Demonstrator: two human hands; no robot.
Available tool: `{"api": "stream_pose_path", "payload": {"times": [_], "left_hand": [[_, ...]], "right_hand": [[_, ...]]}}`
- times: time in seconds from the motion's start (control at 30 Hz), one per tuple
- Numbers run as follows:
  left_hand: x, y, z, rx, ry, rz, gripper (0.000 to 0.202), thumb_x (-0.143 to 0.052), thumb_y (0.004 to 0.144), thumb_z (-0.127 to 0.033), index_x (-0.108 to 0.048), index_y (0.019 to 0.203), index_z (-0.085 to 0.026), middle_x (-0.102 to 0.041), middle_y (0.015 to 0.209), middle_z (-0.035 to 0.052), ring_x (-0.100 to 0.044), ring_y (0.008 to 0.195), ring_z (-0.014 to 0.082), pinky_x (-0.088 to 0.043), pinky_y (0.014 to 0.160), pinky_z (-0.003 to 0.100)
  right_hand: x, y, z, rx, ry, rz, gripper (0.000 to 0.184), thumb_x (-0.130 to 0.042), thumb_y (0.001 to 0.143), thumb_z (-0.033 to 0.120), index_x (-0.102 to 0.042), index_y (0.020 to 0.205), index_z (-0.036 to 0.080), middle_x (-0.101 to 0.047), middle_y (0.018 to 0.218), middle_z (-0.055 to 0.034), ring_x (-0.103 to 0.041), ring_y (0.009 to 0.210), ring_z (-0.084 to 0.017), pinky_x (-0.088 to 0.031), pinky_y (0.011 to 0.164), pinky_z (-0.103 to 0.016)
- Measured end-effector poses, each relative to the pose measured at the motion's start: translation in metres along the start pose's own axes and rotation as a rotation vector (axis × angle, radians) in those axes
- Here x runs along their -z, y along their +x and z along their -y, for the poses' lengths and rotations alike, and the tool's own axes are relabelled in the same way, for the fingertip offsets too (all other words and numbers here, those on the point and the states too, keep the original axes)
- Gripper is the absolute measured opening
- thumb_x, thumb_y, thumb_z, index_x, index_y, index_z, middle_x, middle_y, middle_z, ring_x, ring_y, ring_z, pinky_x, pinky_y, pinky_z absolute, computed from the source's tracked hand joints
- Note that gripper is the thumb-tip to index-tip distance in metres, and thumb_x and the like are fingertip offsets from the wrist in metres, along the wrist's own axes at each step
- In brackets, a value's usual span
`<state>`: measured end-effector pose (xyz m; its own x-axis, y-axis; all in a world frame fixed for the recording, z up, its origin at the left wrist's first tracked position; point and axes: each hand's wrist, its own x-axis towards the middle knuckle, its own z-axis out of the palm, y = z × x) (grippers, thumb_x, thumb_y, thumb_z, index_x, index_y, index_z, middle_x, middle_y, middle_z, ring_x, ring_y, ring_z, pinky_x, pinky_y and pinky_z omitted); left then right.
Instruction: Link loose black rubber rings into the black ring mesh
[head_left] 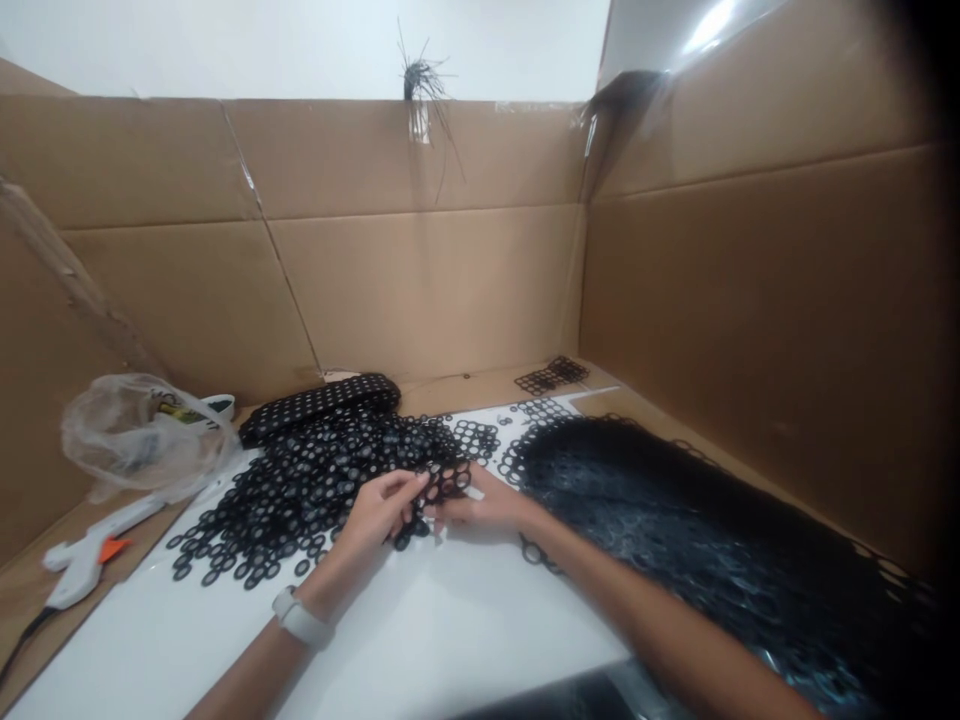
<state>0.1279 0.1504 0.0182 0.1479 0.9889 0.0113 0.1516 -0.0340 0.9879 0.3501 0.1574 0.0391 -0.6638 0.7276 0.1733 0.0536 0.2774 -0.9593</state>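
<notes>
Between my two hands is a small sheet of joined black rings (444,483), held up just above the white board (420,620). My left hand (386,510), with a pale band on its wrist, pinches the sheet's left side. At its right edge, my right hand (487,500) grips it with fingers partly hidden behind the rings. A few black rings lie right below the left fingers. Behind and left of my hands spreads a large heap of loose black rings (300,480).
Cardboard walls (420,280) enclose the area. A large dark mesh pile (660,520) fills the right side. At left are a white glue gun (82,560) and a clear plastic bag (142,440). A rolled black perforated piece (322,405) lies behind the heap. Black strands (424,80) hang from the back wall.
</notes>
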Motion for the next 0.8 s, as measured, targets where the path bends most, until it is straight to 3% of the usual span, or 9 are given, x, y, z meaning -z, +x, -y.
{"api": "stream_pose_path", "payload": {"times": [0.1, 0.2, 0.33, 0.43, 0.53, 0.6, 0.7, 0.8], "left_hand": [[0.006, 0.004, 0.002, -0.035, -0.004, -0.040, 0.052, -0.083, 0.082, -0.068, -0.078, 0.092, -0.017, -0.065, 0.070, 0.0012, -0.053, 0.058, 0.0107, -0.040, 0.052, 0.020], [0.009, 0.008, 0.005, -0.052, -0.021, -0.069, 0.052, -0.081, 0.083, -0.067, -0.078, 0.095, -0.017, -0.072, 0.084, 0.0043, -0.059, 0.068, 0.0132, -0.047, 0.059, 0.022], [0.008, 0.009, 0.005, -0.043, -0.023, -0.035, 0.055, -0.083, 0.080, -0.068, -0.078, 0.093, -0.016, -0.072, 0.081, 0.0055, -0.061, 0.063, 0.0147, -0.048, 0.056, 0.025], [0.006, 0.006, 0.002, -0.033, -0.017, -0.003, 0.055, -0.083, 0.081, -0.068, -0.077, 0.094, -0.015, -0.069, 0.075, 0.0035, -0.059, 0.056, 0.0130, -0.045, 0.051, 0.024], [0.005, 0.003, -0.003, -0.018, -0.024, 0.006, 0.055, -0.082, 0.082, -0.067, -0.076, 0.097, -0.014, -0.066, 0.074, 0.0016, -0.056, 0.052, 0.0106, -0.040, 0.045, 0.021], [0.003, 0.000, -0.006, -0.005, -0.038, 0.021, 0.055, -0.083, 0.083, -0.066, -0.076, 0.099, -0.014, -0.067, 0.077, 0.0021, -0.056, 0.051, 0.0095, -0.038, 0.043, 0.020], [-0.001, -0.005, -0.010, 0.024, -0.061, 0.061, 0.055, -0.084, 0.083, -0.064, -0.077, 0.103, -0.014, -0.071, 0.083, 0.0044, -0.059, 0.052, 0.0091, -0.042, 0.044, 0.020], [-0.008, -0.011, -0.011, 0.060, -0.072, 0.109, 0.055, -0.085, 0.082, -0.064, -0.077, 0.103, -0.014, -0.073, 0.084, 0.0059, -0.062, 0.051, 0.0105, -0.049, 0.046, 0.021]], "right_hand": [[0.000, -0.002, 0.007, -0.043, 0.000, 0.045, 0.035, -0.077, 0.094, 0.052, -0.078, 0.092, 0.017, -0.078, 0.084, -0.0043, -0.067, 0.074, -0.017, -0.052, 0.070, -0.027], [0.006, -0.004, 0.026, -0.129, -0.022, 0.189, 0.048, -0.072, 0.095, 0.063, -0.076, 0.098, 0.016, -0.082, 0.092, -0.0087, -0.069, 0.070, -0.016, -0.052, 0.068, -0.027], [0.019, -0.010, 0.062, -0.361, -0.065, 0.392, 0.066, -0.061, 0.094, 0.081, -0.069, 0.106, 0.016, -0.084, 0.092, -0.0125, -0.074, 0.064, -0.017, -0.051, 0.063, -0.027], [0.029, -0.024, 0.086, -0.454, -0.123, 0.412, 0.078, -0.049, 0.097, 0.086, -0.065, 0.126, 0.015, -0.084, 0.087, -0.0116, -0.073, 0.060, -0.018, -0.049, 0.059, -0.027], [0.039, -0.047, 0.103, -0.440, -0.203, 0.325, 0.084, -0.031, 0.103, 0.085, -0.063, 0.140, 0.017, -0.081, 0.087, -0.0102, -0.068, 0.060, -0.017, -0.051, 0.063, -0.030], [0.044, -0.060, 0.109, -0.385, -0.260, 0.189, 0.078, -0.031, 0.105, 0.082, -0.065, 0.135, 0.019, -0.075, 0.079, -0.0054, -0.062, 0.060, -0.017, -0.049, 0.063, -0.030], [0.044, -0.066, 0.108, -0.251, -0.272, -0.108, 0.059, -0.040, 0.108, 0.074, -0.067, 0.103, 0.023, -0.055, 0.065, 0.0032, -0.049, 0.057, -0.015, -0.039, 0.058, -0.029], [0.038, -0.055, 0.097, -0.120, -0.216, -0.406, 0.059, -0.042, 0.110, 0.067, -0.058, 0.075, 0.023, -0.036, 0.053, 0.0068, -0.036, 0.049, -0.013, -0.029, 0.054, -0.029]]}}
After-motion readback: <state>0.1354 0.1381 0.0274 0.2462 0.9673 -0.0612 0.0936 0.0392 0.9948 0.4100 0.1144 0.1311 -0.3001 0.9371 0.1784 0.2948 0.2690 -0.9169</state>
